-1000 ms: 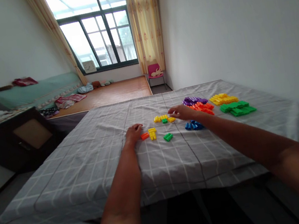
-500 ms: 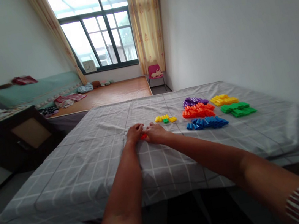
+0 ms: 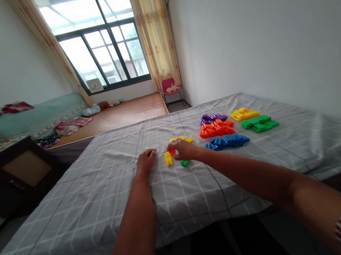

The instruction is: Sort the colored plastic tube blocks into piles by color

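Note:
My right hand (image 3: 183,149) pinches a small orange-red plastic block (image 3: 172,151) just above the cloth, thumb and fingers curled round it. Right beside that block, two yellow blocks (image 3: 168,159) stand next to each other. A green block (image 3: 185,163) lies below my right palm. Behind the fingers is a row of yellow blocks (image 3: 189,139), partly covered by the hand. My left hand (image 3: 146,160) rests on the cloth to the left of these pieces, fingers loosely stretched toward them, with nothing visible in them.
Sorted piles of blocks lie to the right: purple (image 3: 213,118), orange-red (image 3: 217,128), blue (image 3: 228,141), yellow (image 3: 244,114) and green (image 3: 259,123). A grey checked cloth (image 3: 102,192) covers the table. Beyond are a wooden bed (image 3: 134,107) and a pink chair (image 3: 169,84).
My hands were together over the orange-red block; now they are apart, the right holding it and the left drawn aside. Yellow and green blocks beneath have come into sight. The view has tilted and shifted.

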A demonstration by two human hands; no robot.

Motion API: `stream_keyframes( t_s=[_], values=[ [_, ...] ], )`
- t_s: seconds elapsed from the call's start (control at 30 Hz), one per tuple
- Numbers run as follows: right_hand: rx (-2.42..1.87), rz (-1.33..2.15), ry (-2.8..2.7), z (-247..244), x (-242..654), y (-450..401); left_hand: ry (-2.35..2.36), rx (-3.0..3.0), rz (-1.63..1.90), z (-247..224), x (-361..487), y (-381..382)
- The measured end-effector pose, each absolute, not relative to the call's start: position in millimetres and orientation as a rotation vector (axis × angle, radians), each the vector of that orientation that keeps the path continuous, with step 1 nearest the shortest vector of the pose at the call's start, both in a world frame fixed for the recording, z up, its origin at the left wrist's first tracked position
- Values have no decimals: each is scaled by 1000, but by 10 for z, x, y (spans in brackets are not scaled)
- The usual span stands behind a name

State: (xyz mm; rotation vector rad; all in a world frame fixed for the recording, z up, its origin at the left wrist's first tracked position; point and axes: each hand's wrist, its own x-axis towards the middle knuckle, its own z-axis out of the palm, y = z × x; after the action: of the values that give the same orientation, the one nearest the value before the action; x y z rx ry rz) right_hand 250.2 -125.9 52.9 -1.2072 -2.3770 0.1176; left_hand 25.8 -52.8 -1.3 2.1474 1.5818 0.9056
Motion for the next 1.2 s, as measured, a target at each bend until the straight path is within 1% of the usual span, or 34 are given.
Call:
stream_keyframes(
  t_s=[0.1,0.27,0.37,0.47,0.67,0.83,0.93,1.07,1.13,1.2],
  values=[
    [-1293,143,-2192,684,3277,-1139,1599,2142,888,-4,259,-526],
    [-1705,209,-1777,784,4666,-1030,1599,2134,891,11,256,-527],
    [-1847,226,-1699,709,5152,-1029,1598,2140,886,17,252,-531],
    [-1891,186,-1804,606,5355,-1026,1585,2151,898,22,250,-538],
    [-1881,-18,-2017,453,5445,-956,1590,2138,904,41,250,-551],
    [-1847,-1,-2041,357,5520,-886,1605,2117,903,55,260,-566],
    [-1830,-41,-2032,401,5429,-876,1590,2115,903,49,269,-569],
    [-1674,-161,-1989,556,4836,-919,1606,2115,886,41,279,-559],
    [-1510,-94,-2087,602,4358,-960,1611,2120,884,43,282,-560],
    [-1343,84,-2272,606,3855,-1017,1619,2125,874,46,284,-569]
  ],
)
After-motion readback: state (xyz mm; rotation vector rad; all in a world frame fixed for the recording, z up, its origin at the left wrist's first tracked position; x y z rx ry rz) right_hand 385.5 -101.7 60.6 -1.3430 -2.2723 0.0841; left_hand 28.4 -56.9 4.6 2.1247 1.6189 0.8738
